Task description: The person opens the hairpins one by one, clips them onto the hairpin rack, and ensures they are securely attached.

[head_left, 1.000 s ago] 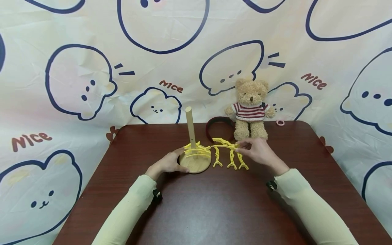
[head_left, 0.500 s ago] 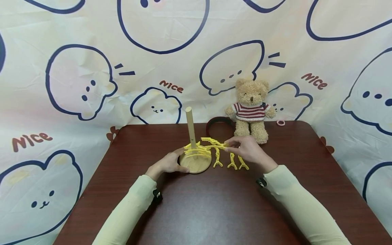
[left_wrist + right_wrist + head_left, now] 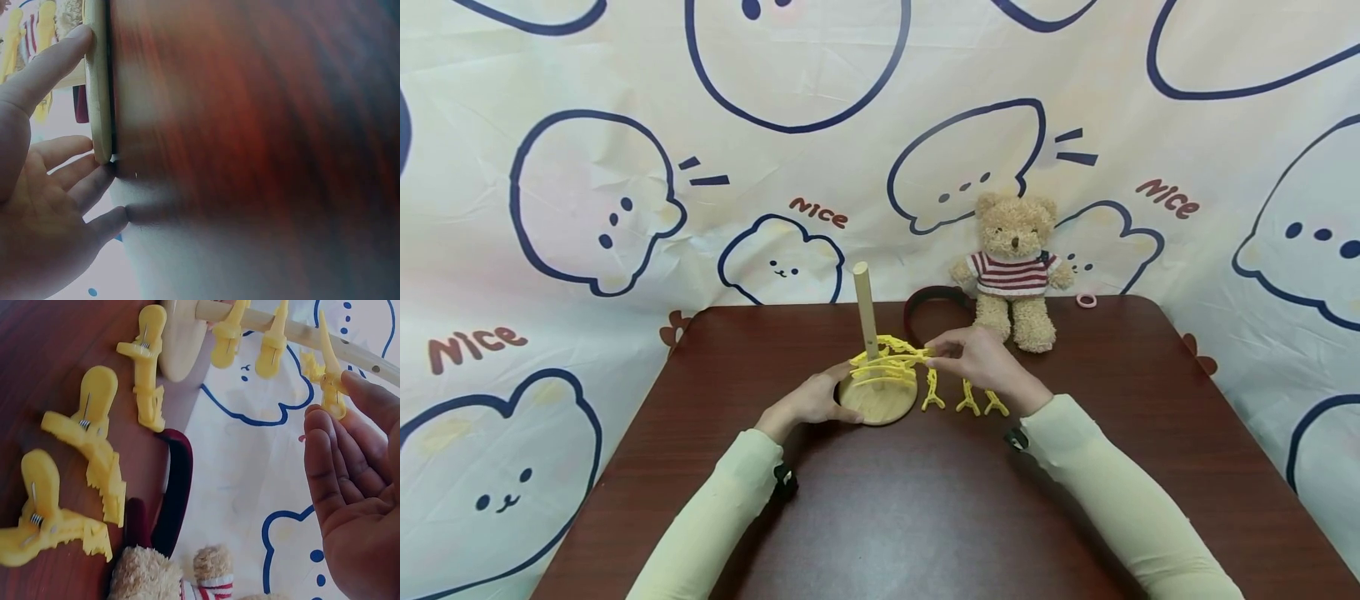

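Note:
A wooden stand has a round base (image 3: 880, 407) and an upright post (image 3: 866, 308). My left hand (image 3: 814, 397) holds the base at its left rim, thumb on one side and fingers on the other in the left wrist view. Between thumb and fingertips, my right hand (image 3: 981, 364) pinches a yellow hair clip (image 3: 331, 387) beside the post. Its long jaw overlaps the post in the right wrist view; whether it grips the post I cannot tell. Lower on the post sit two more yellow clips (image 3: 270, 353), nearer the base.
On the brown table (image 3: 880, 517), several yellow clips (image 3: 933, 390) stand right of the base, under and beside my right hand. Behind them are a dark red headband (image 3: 936, 293) and a teddy bear (image 3: 1015, 271) in a striped shirt. A pink ring (image 3: 1086, 301) lies at the back edge.
My right hand has moved left with the pinched hair clip, from above the standing clips to the post. The left hand has stayed on the base.

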A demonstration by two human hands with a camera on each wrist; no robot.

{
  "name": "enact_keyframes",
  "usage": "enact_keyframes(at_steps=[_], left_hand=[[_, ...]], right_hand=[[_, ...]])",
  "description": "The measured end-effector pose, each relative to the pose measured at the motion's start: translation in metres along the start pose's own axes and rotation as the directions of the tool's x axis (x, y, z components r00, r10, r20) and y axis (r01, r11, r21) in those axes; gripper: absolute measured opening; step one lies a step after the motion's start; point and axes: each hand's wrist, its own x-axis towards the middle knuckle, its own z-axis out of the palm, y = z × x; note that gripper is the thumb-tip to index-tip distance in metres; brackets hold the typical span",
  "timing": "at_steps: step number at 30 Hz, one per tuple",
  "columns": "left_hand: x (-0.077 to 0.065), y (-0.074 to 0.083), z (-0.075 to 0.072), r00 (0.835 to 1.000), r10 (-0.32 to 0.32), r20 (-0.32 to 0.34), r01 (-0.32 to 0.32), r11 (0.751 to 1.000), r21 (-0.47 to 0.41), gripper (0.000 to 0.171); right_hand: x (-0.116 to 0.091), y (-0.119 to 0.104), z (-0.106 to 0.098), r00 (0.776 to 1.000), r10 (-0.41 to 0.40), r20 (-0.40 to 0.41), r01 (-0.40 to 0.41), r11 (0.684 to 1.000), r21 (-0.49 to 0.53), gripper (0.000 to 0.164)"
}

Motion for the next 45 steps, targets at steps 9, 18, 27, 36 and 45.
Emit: enact_keyframes(at_steps=[9,18,27,36,45], left_hand=[[0.000,-0.002,-0.001,1.000,0.004,0.000,-0.004,0.999,0.032,0.100],[-0.001,-0.002,0.000,1.000,0.010,0.001,-0.010,1.000,0.027,0.098],[0.000,0.000,0.000,1.000,-0.013,0.005,0.012,1.000,0.023,0.096],[0.001,-0.001,0.001,1.000,0.005,-0.004,-0.005,1.000,-0.001,0.093],[0.001,-0.002,0.002,0.999,0.048,-0.019,-0.048,0.999,0.004,0.091]], right_hand=[[0.012,-0.010,0.009,0.999,0.014,0.035,-0.015,0.999,0.034,0.023],[0.018,-0.011,0.015,1.000,-0.001,0.025,0.000,1.000,0.023,0.022],[0.023,-0.011,0.020,1.000,0.007,0.026,-0.007,1.000,0.022,0.022],[0.024,-0.011,0.022,0.999,0.010,0.039,-0.011,0.999,0.045,0.024],[0.026,-0.008,0.022,0.999,0.005,0.045,-0.009,0.996,0.086,0.028]])
